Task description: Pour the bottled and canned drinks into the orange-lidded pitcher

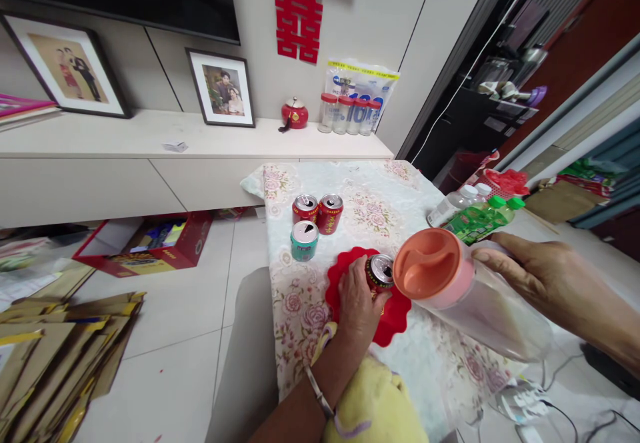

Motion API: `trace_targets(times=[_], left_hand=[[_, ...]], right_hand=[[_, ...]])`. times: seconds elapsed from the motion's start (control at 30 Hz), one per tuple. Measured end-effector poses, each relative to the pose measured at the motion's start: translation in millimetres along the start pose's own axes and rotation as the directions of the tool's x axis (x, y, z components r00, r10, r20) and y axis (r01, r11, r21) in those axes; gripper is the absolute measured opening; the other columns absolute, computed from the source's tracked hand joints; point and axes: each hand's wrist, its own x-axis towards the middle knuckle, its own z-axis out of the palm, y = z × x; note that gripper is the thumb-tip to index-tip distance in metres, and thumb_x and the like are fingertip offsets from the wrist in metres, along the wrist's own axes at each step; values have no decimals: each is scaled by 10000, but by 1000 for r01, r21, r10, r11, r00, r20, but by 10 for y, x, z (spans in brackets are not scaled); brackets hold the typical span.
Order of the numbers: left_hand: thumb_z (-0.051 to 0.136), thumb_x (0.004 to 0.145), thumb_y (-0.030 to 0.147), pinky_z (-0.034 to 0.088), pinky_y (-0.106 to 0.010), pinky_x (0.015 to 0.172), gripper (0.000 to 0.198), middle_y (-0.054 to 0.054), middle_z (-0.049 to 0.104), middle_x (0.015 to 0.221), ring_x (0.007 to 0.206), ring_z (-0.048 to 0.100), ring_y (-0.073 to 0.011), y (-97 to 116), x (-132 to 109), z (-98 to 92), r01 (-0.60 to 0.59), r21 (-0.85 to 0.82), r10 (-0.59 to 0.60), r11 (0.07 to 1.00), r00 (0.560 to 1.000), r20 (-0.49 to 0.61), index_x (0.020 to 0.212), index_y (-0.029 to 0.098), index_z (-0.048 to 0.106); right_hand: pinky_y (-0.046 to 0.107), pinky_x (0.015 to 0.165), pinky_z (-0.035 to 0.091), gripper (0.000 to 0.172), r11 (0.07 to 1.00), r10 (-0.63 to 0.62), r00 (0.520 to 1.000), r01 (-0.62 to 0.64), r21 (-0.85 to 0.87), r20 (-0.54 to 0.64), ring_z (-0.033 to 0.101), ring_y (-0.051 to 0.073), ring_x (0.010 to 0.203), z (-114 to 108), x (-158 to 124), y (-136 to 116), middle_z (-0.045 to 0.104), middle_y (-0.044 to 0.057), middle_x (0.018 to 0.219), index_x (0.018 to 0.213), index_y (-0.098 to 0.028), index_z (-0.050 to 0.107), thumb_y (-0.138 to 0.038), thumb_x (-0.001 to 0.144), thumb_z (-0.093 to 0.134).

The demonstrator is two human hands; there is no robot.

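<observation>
My left hand (359, 300) is wrapped round a dark red can (381, 271) with an open top, above a red scalloped plate (395, 323). My right hand (530, 276) grips a clear pitcher (505, 316) with an orange lid (427, 263). The pitcher is tilted, its lid end close beside the can; no stream of liquid can be made out. Two red cans (331, 215) and a teal can (305, 242) stand opened on the flowered tablecloth (370, 210), behind and left of the plate.
Several bottles (475, 220) stand at the table's right edge. A yellow cloth (380, 403) lies at the near edge. Behind is a white cabinet (150, 136) with framed photos, a red pot (295, 114) and jars. Flattened cardboard (65, 350) and a red box (150, 250) are on the floor.
</observation>
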Motion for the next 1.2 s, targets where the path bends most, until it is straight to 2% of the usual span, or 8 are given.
trace_targets(times=[0.17,0.4,0.6,0.97,1.2], left_hand=[[815,727,63,468,-634,1149,789,-203,631,1455,1375,586,-399,-25,-2,20,-12,6,12,1000,1000,-18,1426,158,463],[830,728,62,467,-636,1151,791,-198,637,1447,1377,589,-394,-16,-6,26,-15,-1,15,1000,999,-31,1425,170,471],[836,722,73,469,-632,1150,798,-200,636,1445,1376,590,-392,-23,-3,29,-14,4,14,1000,1000,-25,1425,178,473],[831,739,82,458,-626,1163,773,-194,630,1454,1385,580,-394,13,-7,10,13,12,-13,1000,1000,-12,1419,172,475],[826,755,100,446,-629,1178,766,-187,621,1460,1400,566,-395,1,-9,6,6,5,-6,1000,1000,-6,1427,180,467]], right_hand=[[371,418,380,793,996,60,997,-63,65,57,500,230,359,-8,9,-28,515,-19,420,656,-283,608,-979,824,265],[396,464,401,843,992,106,990,-112,52,95,535,251,400,-30,16,-42,561,3,456,685,-278,639,-1014,779,239],[390,451,393,826,994,92,991,-98,56,102,515,241,384,-55,35,-91,527,-9,437,657,-286,609,-1010,786,234],[394,463,421,797,994,59,993,-67,83,100,556,247,405,-68,26,-67,605,17,489,723,-270,650,-968,836,283],[382,446,387,789,996,34,996,-40,76,80,510,230,380,-69,28,-78,537,-4,445,669,-276,611,-964,847,269]])
